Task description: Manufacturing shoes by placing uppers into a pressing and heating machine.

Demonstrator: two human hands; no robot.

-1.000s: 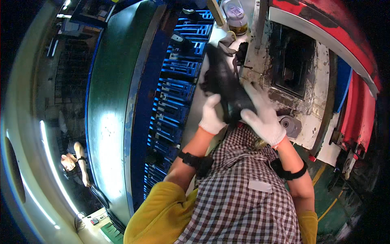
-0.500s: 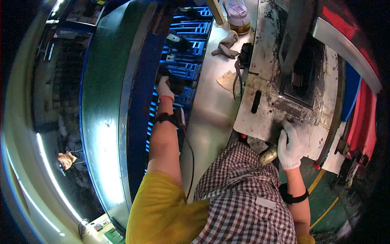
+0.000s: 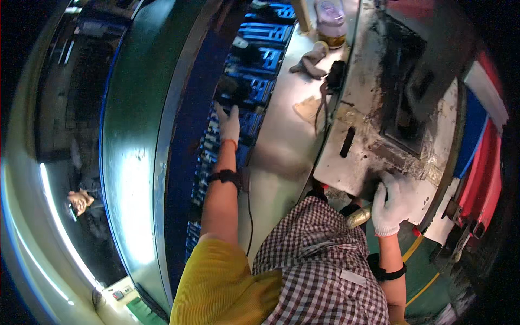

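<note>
Right hand (image 3: 392,203), white-gloved, now gripping the edge of the worn white metal press bed (image 3: 368,141), brass cylinder (image 3: 358,216) just beside it; left hand (image 3: 228,122), reaching further than before, closed on the dark moulded part (image 3: 232,91) over the blue slotted rack (image 3: 254,89)

Dark object (image 3: 234,92) at left hand (image 3: 228,123) fingertips too dim to identify. Right hand (image 3: 392,203) fingers partly hidden under press plate edge (image 3: 379,173). Jar (image 3: 330,21) top cut off by frame edge.
</note>
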